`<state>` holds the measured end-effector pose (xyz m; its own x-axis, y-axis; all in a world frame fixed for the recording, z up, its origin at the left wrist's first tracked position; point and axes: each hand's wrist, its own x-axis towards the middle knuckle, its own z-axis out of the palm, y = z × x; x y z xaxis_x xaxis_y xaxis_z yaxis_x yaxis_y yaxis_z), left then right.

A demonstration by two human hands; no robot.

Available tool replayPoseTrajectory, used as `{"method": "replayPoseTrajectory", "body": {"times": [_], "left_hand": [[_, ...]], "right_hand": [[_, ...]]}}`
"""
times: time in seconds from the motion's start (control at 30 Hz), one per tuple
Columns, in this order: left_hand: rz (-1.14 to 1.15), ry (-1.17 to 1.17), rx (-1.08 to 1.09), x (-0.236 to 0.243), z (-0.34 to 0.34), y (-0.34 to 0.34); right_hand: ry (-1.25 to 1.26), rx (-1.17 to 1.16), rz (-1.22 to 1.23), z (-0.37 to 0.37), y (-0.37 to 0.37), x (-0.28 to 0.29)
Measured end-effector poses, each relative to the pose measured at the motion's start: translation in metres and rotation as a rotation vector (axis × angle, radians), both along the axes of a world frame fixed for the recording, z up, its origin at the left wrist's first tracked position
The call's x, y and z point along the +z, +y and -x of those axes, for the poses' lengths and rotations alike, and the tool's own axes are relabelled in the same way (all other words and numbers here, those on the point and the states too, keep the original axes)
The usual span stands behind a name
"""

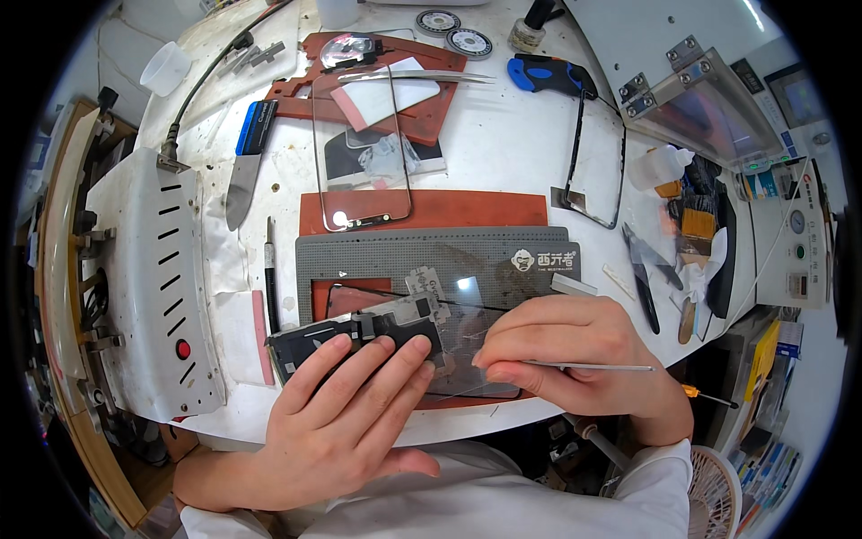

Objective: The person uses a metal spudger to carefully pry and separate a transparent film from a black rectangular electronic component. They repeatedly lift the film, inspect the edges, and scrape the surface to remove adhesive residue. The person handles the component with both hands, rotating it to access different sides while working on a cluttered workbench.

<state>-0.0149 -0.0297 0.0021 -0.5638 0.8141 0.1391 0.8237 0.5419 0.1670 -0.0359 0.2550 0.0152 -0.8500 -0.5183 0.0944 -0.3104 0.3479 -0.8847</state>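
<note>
White sleeves (pixel 651 472) are hanging by the table's (pixel 507 157) near edge. The left hand (pixel 337 431), fingers slightly spread, is resting on a dark phone part (pixel 406 317) (its long side running left to right) over the grey mat's (pixel 359 259) left edge. The right hand (pixel 579 350), pinching a thin metal stick (pixel 597 366), is sitting just right of it, farther off.

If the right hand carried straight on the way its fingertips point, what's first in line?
Likely the right end of the dark device under the left hand. The right hand points leftward at it; a clear sheet seems to lie between, but depth is unclear.
</note>
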Motion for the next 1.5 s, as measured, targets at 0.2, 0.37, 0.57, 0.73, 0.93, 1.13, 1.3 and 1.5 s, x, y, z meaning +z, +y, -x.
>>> {"method": "replayPoseTrajectory", "body": {"times": [0.2, 0.37, 0.57, 0.73, 0.93, 1.13, 1.3, 1.5], "left_hand": [[0.002, -0.010, -0.007, 0.000, 0.001, -0.001], [0.011, -0.013, -0.015, 0.000, 0.001, -0.001], [0.018, -0.008, -0.018, 0.001, 0.002, -0.001], [0.025, 0.002, -0.016, 0.001, 0.002, -0.002], [0.032, 0.065, -0.003, 0.000, -0.002, 0.001], [-0.003, 0.071, 0.058, 0.002, -0.005, 0.007], [-0.003, 0.050, 0.062, 0.003, -0.006, 0.007], [0.027, 0.063, 0.027, 0.000, -0.007, 0.005]], "right_hand": [[0.010, 0.012, 0.016, 0.001, 0.002, -0.002], [0.006, 0.034, 0.000, 0.004, 0.002, 0.002], [0.004, 0.053, 0.003, 0.006, 0.003, 0.003], [0.015, 0.038, 0.016, 0.004, 0.003, 0.000], [0.107, -0.034, -0.004, -0.005, -0.002, -0.006], [0.132, -0.080, -0.013, -0.012, -0.005, -0.007], [0.128, -0.087, -0.003, -0.014, -0.004, -0.008], [0.127, -0.086, 0.005, -0.014, -0.003, -0.009]]}}
